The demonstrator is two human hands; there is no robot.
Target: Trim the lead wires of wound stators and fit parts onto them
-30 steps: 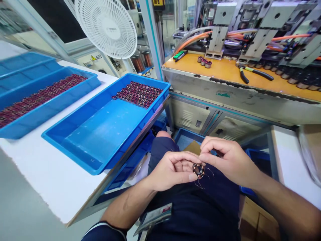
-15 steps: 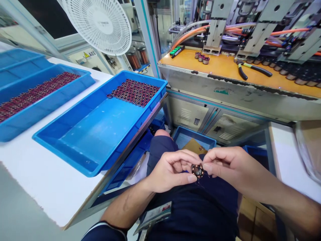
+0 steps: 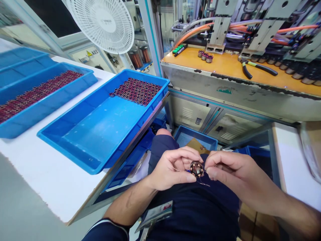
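Note:
Above my lap, my left hand (image 3: 175, 169) grips a small ring-shaped motor stator (image 3: 196, 169) between thumb and fingers. Copper windings line the inside of its dark ring, and its open face is turned up towards me. Thin loose copper wires stick out from it, one crossing my left palm and another hanging below. Just to the right of the stator, my right hand (image 3: 223, 169) is closed in a pinch. A fine wire runs from the stator to these fingertips, where its end is hidden.
A blue tray (image 3: 75, 147) on the white table (image 3: 62, 187) holds many stators (image 3: 137, 91) at its far end. Another blue tray (image 3: 47, 108) of stators stands further left. Pliers (image 3: 260, 68) and several stators lie on the orange bench (image 3: 185, 60). A white fan (image 3: 107, 25) stands behind.
My right hand has moved slightly right, away from the stator. The stator's face now shows more fully, and its loose wires are easier to see. The whole view has shifted a little.

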